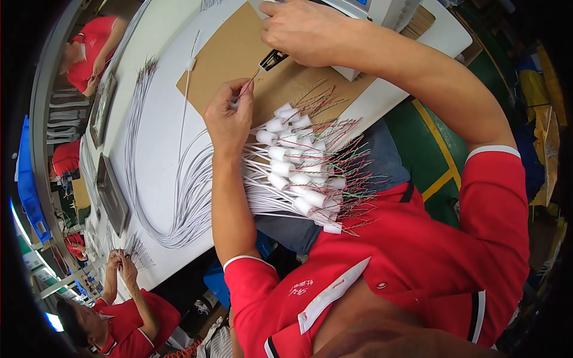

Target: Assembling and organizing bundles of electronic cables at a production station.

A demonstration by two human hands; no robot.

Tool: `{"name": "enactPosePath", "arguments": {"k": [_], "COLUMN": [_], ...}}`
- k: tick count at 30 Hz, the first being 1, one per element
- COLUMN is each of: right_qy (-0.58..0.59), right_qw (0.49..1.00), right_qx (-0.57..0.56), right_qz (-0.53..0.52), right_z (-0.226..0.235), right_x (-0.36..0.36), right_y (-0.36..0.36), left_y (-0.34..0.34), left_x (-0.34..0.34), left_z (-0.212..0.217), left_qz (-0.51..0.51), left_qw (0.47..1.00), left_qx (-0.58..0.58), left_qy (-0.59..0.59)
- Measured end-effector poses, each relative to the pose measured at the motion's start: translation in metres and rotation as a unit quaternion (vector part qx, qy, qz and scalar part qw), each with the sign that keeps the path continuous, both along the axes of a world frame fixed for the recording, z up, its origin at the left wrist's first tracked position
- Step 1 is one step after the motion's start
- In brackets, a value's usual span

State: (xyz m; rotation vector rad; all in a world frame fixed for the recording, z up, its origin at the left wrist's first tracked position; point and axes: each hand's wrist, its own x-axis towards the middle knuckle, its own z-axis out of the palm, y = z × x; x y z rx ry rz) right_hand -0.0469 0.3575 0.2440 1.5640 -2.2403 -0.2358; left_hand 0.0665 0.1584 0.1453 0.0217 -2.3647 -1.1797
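My left hand (230, 116) is closed, thumb and fingers pinching the end of a white cable. Thin twisted wires (255, 76) run from that pinch up to a small black piece with a metallic look (273, 59). Just above this piece, my right hand (301, 33) is curled at the top edge of the view. What its fingers hold is partly hidden, and I cannot make it out. Beside my left forearm lies a bundle of white cables (197, 206), whose ends carry white cylindrical sleeves (292, 170) with red, green and pale twisted wires sticking out.
Brown cardboard (218, 56) lies on the white table (164, 110) under my hands. A single sleeved cable (190, 64) lies left of it. At the top right stands a pale machine (388, 15). Dark trays (111, 194) line the far left, where co-workers in red shirts (140, 322) sit.
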Motion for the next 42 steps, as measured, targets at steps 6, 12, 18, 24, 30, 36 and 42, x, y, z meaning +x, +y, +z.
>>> {"name": "enactPosePath", "arguments": {"k": [6, 12, 18, 24, 30, 36, 42], "right_qy": [0.049, -0.125, -0.124, -0.117, -0.112, -0.121, 0.014], "right_qw": [0.995, 0.972, 0.972, 0.978, 0.987, 0.990, 0.999], "right_qx": [-0.025, -0.198, -0.196, -0.169, -0.097, 0.027, 0.022], "right_qz": [-0.081, -0.033, -0.033, -0.042, -0.063, -0.071, -0.030], "right_z": [-0.002, -0.014, -0.016, -0.011, -0.001, 0.017, -0.001], "right_x": [0.013, -0.011, -0.011, -0.009, -0.002, 0.008, 0.008], "right_y": [0.002, 0.000, -0.002, -0.001, -0.004, -0.004, 0.004], "left_y": [-0.002, -0.002, -0.001, 0.001, 0.000, -0.013, -0.023], "left_x": [0.001, 0.001, 0.001, -0.001, -0.001, -0.002, -0.006], "left_z": [-0.001, 0.000, 0.001, -0.001, 0.001, -0.003, -0.004], "left_qz": [-0.001, 0.001, 0.006, -0.002, -0.044, -0.118, -0.194], "left_qw": [1.000, 1.000, 1.000, 1.000, 0.999, 0.973, 0.883], "left_qx": [0.005, -0.003, -0.005, -0.008, 0.025, 0.197, 0.423], "left_qy": [-0.003, -0.001, -0.012, -0.019, 0.008, -0.016, -0.067]}}
